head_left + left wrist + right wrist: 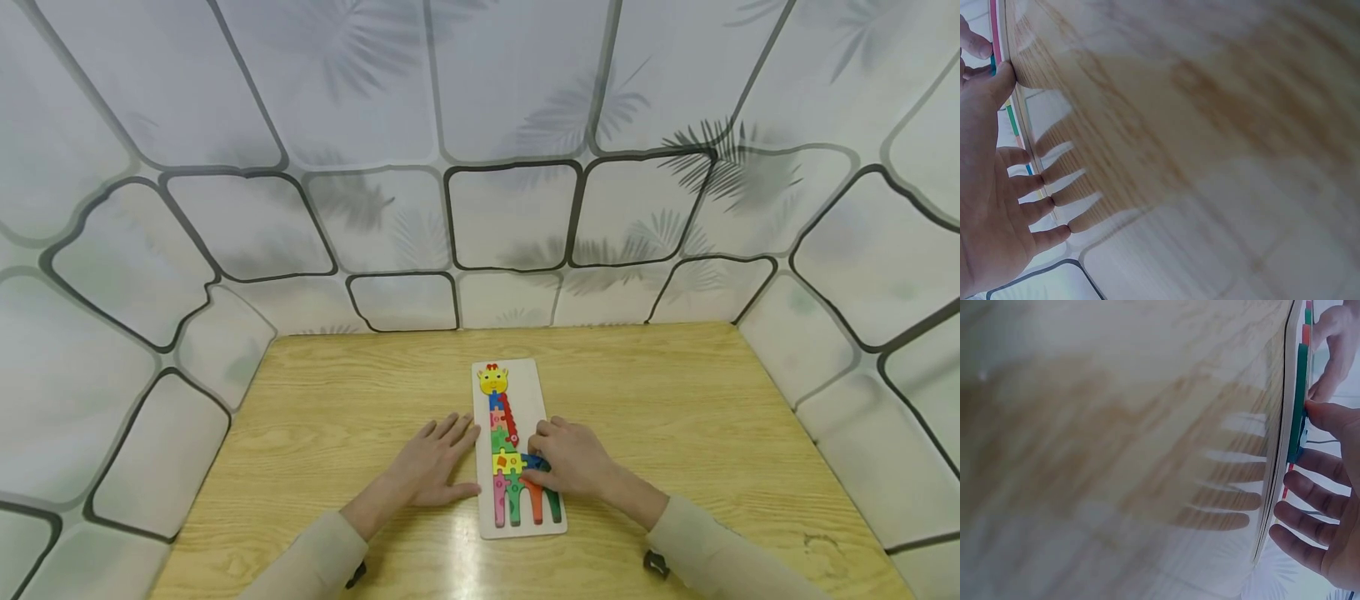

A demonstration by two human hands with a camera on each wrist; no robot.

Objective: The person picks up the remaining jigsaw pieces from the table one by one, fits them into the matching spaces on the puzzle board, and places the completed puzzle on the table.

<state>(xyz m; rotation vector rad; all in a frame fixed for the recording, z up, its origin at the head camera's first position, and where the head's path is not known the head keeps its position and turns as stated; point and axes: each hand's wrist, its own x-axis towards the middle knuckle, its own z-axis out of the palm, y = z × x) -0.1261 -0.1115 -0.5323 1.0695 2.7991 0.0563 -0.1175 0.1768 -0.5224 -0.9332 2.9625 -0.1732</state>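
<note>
A giraffe puzzle on a pale wooden board (532,392) lies on the table, its coloured pieces set together from the yellow head (493,381) down to the legs. My left hand (435,467) lies flat with spread fingers, its fingertips and thumb touching the board's left edge. From the right, my right hand (573,458) reaches over the board. Its thumb and index finger pinch a dark blue puzzle piece (531,461) at the body, partly hidden by the fingers. In the right wrist view the other fingers of the right hand (1329,494) stretch out beside the board.
The wood-grain table (360,375) surrounds the board on all sides. Pale walls (510,217) with dark stone-like outlines and leaf prints enclose its back and sides. Small dark objects (656,563) show under both sleeves.
</note>
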